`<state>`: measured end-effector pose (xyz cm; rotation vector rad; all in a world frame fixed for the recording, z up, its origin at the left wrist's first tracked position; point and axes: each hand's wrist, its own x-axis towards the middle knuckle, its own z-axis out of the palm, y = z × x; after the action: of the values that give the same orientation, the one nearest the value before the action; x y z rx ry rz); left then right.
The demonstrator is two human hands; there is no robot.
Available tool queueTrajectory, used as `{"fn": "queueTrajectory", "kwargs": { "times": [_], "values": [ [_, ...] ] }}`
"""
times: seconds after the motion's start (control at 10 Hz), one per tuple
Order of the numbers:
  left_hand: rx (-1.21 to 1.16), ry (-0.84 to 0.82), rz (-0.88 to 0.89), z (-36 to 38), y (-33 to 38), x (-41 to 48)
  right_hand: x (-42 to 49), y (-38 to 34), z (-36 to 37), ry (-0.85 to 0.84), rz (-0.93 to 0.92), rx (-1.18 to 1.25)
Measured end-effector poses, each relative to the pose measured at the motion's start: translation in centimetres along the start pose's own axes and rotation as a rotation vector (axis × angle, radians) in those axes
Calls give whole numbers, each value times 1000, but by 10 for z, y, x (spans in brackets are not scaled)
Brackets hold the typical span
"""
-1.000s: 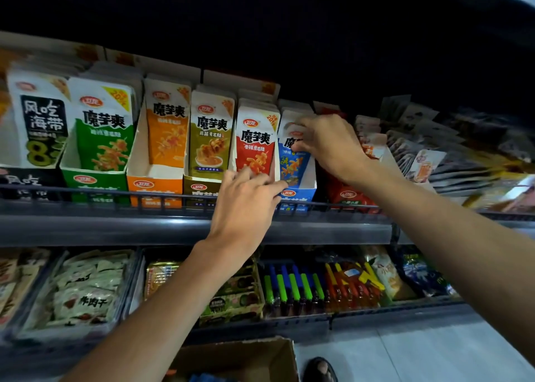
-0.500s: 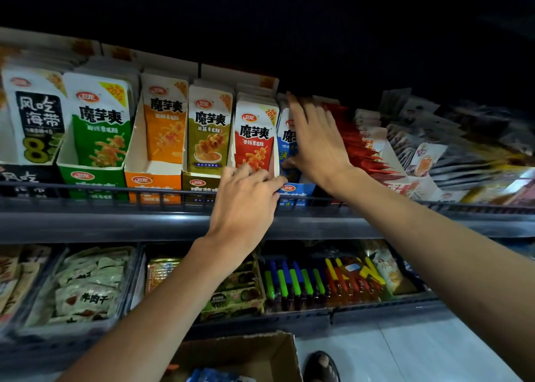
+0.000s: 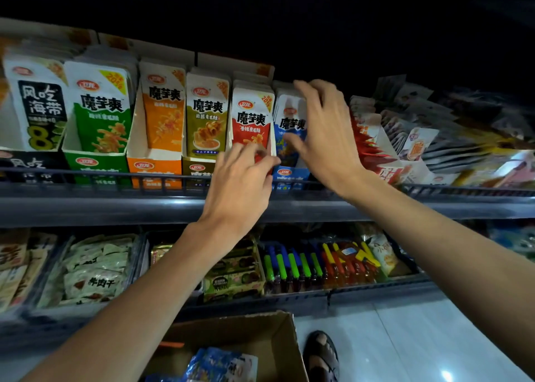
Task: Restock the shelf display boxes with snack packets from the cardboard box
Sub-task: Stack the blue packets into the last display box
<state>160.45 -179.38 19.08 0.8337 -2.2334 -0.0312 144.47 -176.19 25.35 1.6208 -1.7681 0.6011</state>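
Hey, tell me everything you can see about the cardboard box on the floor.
The cardboard box is plain brown card, open on top, on the pale floor below the lower shelf, cut off at the bottom. Blue snack packets lie inside. A sandalled foot stands right of it. The left hand and right hand are at the upper shelf, away from it.

- The left hand (image 3: 240,184) hides the lower part of the red packet (image 3: 252,121); whether its fingers (image 3: 249,154) pinch it cannot be told.
- The right hand (image 3: 327,138) covers the right side of the blue packet (image 3: 289,127).
- The far-right packets (image 3: 463,138) are blurred, their print unreadable.
- The bottom edge cuts off the cardboard box (image 3: 231,323) and a sandalled foot (image 3: 321,355).
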Motion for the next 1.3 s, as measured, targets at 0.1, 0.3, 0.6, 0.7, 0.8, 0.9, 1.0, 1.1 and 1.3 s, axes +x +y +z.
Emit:
{"fn": "queueTrajectory", "kwargs": {
  "times": [0.1, 0.3, 0.6, 0.7, 0.8, 0.9, 1.0, 1.1, 1.3],
  "values": [
    [-85, 27, 16, -14, -7, -15, -44, -20, -14, -22, -44, 154],
    [-179, -528, -98, -16, -39, -63, -140, -50, 7, -540, -51, 475],
    [47, -1182, -306, 1, -98, -184, -299, -132, 100, -1383, 186, 665],
    [218, -1228, -425, 13, -121, -225, -352, -166, 133, -1529, 263, 640],
    [280, -1222, -538, 28, -137, -250, -386, -186, 155, -1573, 294, 575],
    [291, -1233, -685, 54, -157, -290, -424, -213, 184, -1607, 227, 485],
    [207, -1188, -806, 70, -168, -316, -438, -226, 193, -1566, 101, 439],
    [98, -1136, -963, 84, -181, -339, -459, -243, 212, -1450, -51, 336],
    [33, -1065, -1032, 70, -173, -329, -469, -260, 232, -1394, 11, 248]
  ]
}}
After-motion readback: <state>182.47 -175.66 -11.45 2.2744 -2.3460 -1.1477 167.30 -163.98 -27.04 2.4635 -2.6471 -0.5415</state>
